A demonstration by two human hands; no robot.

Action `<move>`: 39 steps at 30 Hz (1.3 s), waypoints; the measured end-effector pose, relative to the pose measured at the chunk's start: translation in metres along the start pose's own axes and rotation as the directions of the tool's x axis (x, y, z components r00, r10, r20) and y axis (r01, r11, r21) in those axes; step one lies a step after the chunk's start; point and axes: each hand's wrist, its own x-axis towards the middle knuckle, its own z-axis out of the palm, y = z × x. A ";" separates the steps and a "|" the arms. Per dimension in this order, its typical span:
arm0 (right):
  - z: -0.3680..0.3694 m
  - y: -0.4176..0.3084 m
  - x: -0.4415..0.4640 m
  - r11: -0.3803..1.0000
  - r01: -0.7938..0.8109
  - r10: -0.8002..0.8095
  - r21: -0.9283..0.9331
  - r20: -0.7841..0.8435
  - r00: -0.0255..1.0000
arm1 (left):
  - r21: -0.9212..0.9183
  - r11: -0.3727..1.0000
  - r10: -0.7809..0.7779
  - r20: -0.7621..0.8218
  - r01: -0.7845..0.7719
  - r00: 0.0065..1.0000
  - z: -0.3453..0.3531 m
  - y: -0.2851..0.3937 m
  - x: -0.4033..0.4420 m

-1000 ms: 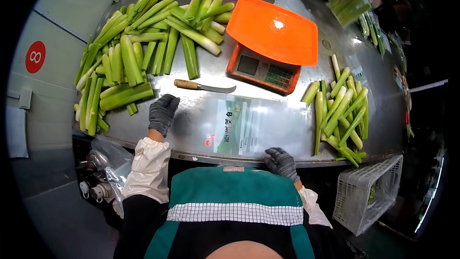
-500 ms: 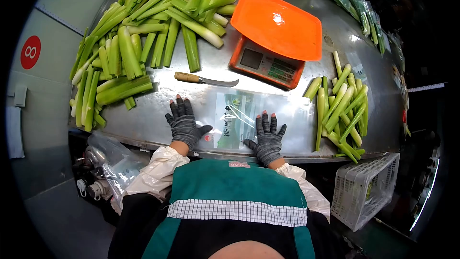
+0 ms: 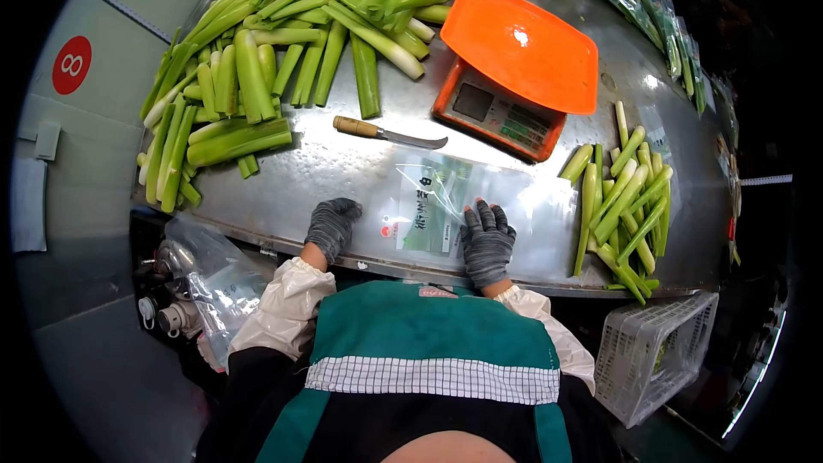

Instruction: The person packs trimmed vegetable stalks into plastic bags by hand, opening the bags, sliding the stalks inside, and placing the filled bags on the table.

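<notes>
Bag of clear plastic, printed green, lies flat on the metal counter, partly beneath the gloved right grip, which is spread open; the left grip, in grey knit, curls just beside the bag's left end, and I cannot tell whether it pinches anything. Smooth, pale-green stalks are heaped to the right. Past the bag rest a curved, wooden-handled knife, then a glossy orange scale. Farther off, transparent pouches hold green stalks.
</notes>
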 end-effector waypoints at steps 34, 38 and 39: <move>-0.071 -0.197 0.074 -0.129 -0.010 -0.862 0.992 -0.108 0.494 | -0.039 0.864 0.368 -0.631 -0.502 0.683 -0.133 0.118 -0.218; -0.023 -0.224 0.074 0.008 -0.232 -0.951 0.973 0.079 0.298 | 0.495 0.803 0.588 -0.749 -0.331 0.306 -0.109 0.138 -0.220; -0.061 -0.217 0.089 0.129 -0.264 -0.944 0.956 0.200 0.263 | 0.527 0.774 0.633 -0.667 -0.352 0.394 -0.103 0.136 -0.208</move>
